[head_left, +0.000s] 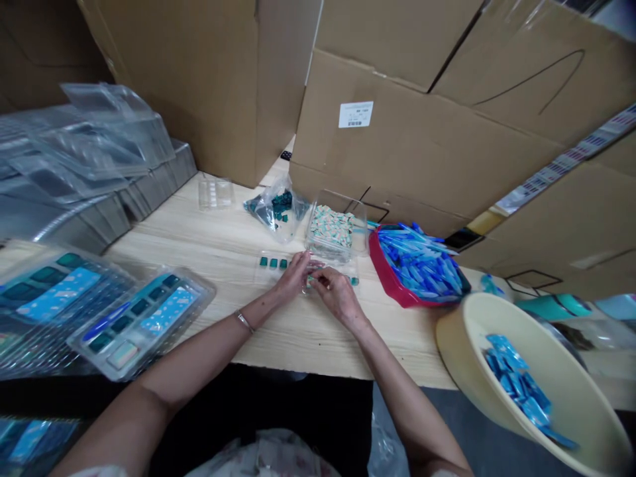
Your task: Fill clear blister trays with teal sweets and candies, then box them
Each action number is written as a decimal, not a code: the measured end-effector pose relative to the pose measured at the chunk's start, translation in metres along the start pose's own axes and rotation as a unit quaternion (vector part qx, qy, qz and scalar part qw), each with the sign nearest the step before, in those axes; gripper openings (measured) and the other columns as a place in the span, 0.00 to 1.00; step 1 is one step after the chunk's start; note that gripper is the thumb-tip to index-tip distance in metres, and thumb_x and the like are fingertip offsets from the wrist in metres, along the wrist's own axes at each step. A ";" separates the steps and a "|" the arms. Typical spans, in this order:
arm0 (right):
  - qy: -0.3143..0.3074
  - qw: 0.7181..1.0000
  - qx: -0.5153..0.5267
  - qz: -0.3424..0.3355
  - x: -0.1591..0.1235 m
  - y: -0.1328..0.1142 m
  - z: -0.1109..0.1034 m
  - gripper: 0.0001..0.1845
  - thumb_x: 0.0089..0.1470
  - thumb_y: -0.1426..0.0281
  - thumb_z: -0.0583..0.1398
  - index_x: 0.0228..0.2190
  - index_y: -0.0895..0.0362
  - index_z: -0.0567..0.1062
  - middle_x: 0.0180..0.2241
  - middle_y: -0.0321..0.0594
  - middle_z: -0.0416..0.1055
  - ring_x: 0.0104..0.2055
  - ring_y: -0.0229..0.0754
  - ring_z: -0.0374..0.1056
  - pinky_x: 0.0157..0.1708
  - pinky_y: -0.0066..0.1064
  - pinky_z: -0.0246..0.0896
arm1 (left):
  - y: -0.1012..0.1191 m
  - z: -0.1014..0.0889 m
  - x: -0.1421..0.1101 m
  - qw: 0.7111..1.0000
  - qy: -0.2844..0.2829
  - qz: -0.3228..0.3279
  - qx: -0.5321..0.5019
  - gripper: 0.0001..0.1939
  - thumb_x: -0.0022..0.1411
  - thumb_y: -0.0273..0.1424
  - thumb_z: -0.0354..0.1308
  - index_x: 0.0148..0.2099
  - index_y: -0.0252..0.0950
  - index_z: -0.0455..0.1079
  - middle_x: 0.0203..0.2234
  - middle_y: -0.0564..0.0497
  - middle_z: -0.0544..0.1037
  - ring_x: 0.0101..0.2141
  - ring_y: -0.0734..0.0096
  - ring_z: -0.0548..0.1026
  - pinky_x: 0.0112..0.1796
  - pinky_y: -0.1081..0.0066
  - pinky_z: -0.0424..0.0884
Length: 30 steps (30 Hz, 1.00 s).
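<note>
Close work, low in the middle of the frame

We look down on large brown corrugated cardboard cartons (pixel 422 132) filling the top of the frame, one bearing a small white label (pixel 356 114). Below them runs a pale wood-grain table (pixel 209 265). At the upper left lies a heap of stacked clear plastic blister trays (pixel 89 146), and at the lower left sit clear plastic trays holding teal and blue pieces (pixel 142 324). At the lower right, a round cream plastic basin (pixel 561 391) tilts toward us with bright blue pieces (pixel 517 377) inside. Right of centre, a red plastic tub (pixel 385 271) is packed with long blue pieces (pixel 422 265).

Nearer the middle stand a clear plastic box (pixel 360 225) of cream-and-green tiles, a clear plastic bag (pixel 275 209) of teal tiles and a small clear tray (pixel 214 193).

Our left hand (pixel 293 277) and right hand (pixel 338 295) meet low in the centre, over a long clear plastic tray (pixel 348 268). Three square teal tiles (pixel 273 263) sit toward its left end. The fingers (pixel 318 273) of both hands are bent and drawn close, pinching a small teal piece (pixel 311 282) above the tray's middle. They partly hide it, and we cannot tell whether it touches the tray. A silver bangle (pixel 243 321) circles our left wrist.
</note>
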State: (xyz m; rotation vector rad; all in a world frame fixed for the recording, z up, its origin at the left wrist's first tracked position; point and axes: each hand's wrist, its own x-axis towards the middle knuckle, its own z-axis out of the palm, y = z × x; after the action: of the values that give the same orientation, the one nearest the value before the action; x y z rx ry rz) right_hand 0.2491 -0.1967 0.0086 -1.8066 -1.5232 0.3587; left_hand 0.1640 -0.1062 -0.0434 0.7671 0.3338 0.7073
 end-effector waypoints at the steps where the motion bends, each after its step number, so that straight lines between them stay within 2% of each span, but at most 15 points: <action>1: 0.002 1.000 -0.009 -0.005 -0.001 -0.001 0.001 0.05 0.49 0.74 0.59 0.30 0.57 0.75 0.28 0.38 0.71 0.29 0.39 0.65 0.32 0.30 0.59 | 0.001 0.001 -0.001 1.000 0.003 -0.004 -0.005 0.18 0.59 0.43 0.53 0.46 0.36 0.62 0.34 0.47 0.75 0.36 0.68 0.75 0.37 0.69 0.69; 7: 0.027 0.998 -0.049 -0.024 -0.006 -0.004 0.004 0.06 0.50 0.75 0.58 0.27 0.56 0.75 0.30 0.42 0.69 0.35 0.43 0.64 0.36 0.33 0.61 | 0.004 0.008 -0.003 0.999 0.020 -0.009 -0.026 0.16 0.57 0.42 0.56 0.41 0.36 0.63 0.32 0.49 0.75 0.35 0.70 0.75 0.37 0.71 0.68; 14: 0.057 0.995 -0.077 -0.033 -0.007 -0.003 0.004 0.06 0.52 0.72 0.57 0.29 0.56 0.75 0.29 0.41 0.68 0.33 0.42 0.65 0.34 0.31 0.61 | 0.005 0.006 -0.003 0.998 0.016 -0.034 -0.047 0.16 0.58 0.42 0.55 0.42 0.35 0.64 0.31 0.50 0.75 0.32 0.72 0.74 0.31 0.75 0.67; 19: 0.009 0.977 -0.200 -0.078 -0.014 -0.009 0.005 0.10 0.55 0.73 0.55 0.29 0.57 0.76 0.34 0.47 0.69 0.40 0.46 0.65 0.40 0.35 0.61 | 0.004 0.005 -0.005 0.996 0.001 -0.065 -0.055 0.13 0.61 0.38 0.53 0.43 0.34 0.66 0.29 0.50 0.76 0.31 0.72 0.74 0.30 0.75 0.66; 21: -0.011 0.974 -0.209 -0.084 -0.013 -0.013 -0.001 0.08 0.55 0.73 0.55 0.30 0.57 0.76 0.35 0.46 0.70 0.40 0.45 0.65 0.40 0.34 0.61 | 0.006 0.004 -0.006 0.996 -0.004 -0.074 -0.052 0.13 0.61 0.38 0.53 0.44 0.34 0.66 0.30 0.50 0.77 0.29 0.74 0.74 0.28 0.76 0.66; 24: 0.010 0.980 -0.187 -0.071 0.004 -0.016 -0.022 0.08 0.57 0.70 0.55 0.34 0.55 0.74 0.34 0.42 0.70 0.37 0.41 0.66 0.37 0.29 0.61 | 0.009 0.003 -0.004 0.997 0.024 -0.072 -0.023 0.14 0.60 0.38 0.55 0.44 0.34 0.67 0.32 0.49 0.78 0.30 0.73 0.75 0.29 0.76 0.67; 27: 0.110 0.973 -0.201 -0.039 0.044 -0.010 -0.049 0.12 0.59 0.70 0.50 0.37 0.56 0.73 0.34 0.42 0.71 0.39 0.41 0.66 0.40 0.30 0.60 | 0.010 0.003 -0.003 0.992 0.009 -0.124 0.024 0.16 0.60 0.40 0.54 0.46 0.35 0.67 0.35 0.46 0.78 0.32 0.69 0.77 0.30 0.73 0.69; 29: 0.141 0.963 -0.230 -0.027 0.075 -0.001 -0.067 0.16 0.58 0.76 0.48 0.43 0.56 0.71 0.42 0.44 0.70 0.45 0.42 0.64 0.46 0.32 0.57 | 0.011 0.003 -0.002 0.989 0.004 -0.140 0.048 0.17 0.60 0.40 0.54 0.46 0.35 0.67 0.36 0.45 0.79 0.33 0.68 0.77 0.30 0.73 0.69; 30: 0.114 0.961 -0.251 -0.027 0.087 0.006 -0.075 0.19 0.55 0.79 0.50 0.45 0.56 0.70 0.47 0.45 0.67 0.49 0.43 0.62 0.48 0.34 0.56 | 0.011 0.004 -0.003 0.989 0.004 -0.140 0.057 0.16 0.60 0.40 0.54 0.46 0.35 0.67 0.37 0.45 0.79 0.33 0.68 0.77 0.30 0.74 0.69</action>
State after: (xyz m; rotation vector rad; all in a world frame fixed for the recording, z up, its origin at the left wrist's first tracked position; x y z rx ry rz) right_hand 0.3231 -0.1414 0.0776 -2.0930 -1.5850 -0.2857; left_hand 0.1588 -0.1043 -0.0327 0.8056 0.4818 0.4291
